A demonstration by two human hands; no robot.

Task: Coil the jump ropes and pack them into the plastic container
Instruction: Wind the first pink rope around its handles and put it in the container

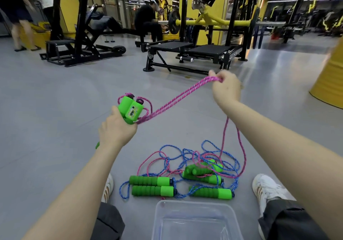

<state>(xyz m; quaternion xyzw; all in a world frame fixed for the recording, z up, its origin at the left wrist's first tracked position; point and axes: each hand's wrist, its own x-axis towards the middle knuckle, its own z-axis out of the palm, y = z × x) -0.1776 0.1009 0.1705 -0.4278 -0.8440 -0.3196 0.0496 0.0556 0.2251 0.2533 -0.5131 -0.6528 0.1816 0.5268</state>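
Left of centre in the frame, the left hand (116,130) was closed around a pair of green handles (130,110) held side by side, their cord ends pointing up and away. A few turns of pink rope (176,96) looped round those handles. From there two taut strands ran up and to the right to the right hand (225,89), whose fingers were curled over a bunched bend of the same rope (the fingertips themselves were hidden behind it). Two slack strands hung from that hand down into the pile of jump ropes (185,176), pink and blue cords tangled with more green foam handles on the grey floor (55,100) at lower centre. Just below the pile, at the bottom edge, sat the clear plastic container (193,202), between the person's legs, with nothing visible inside it. A white shoe (267,187) lay at lower right.
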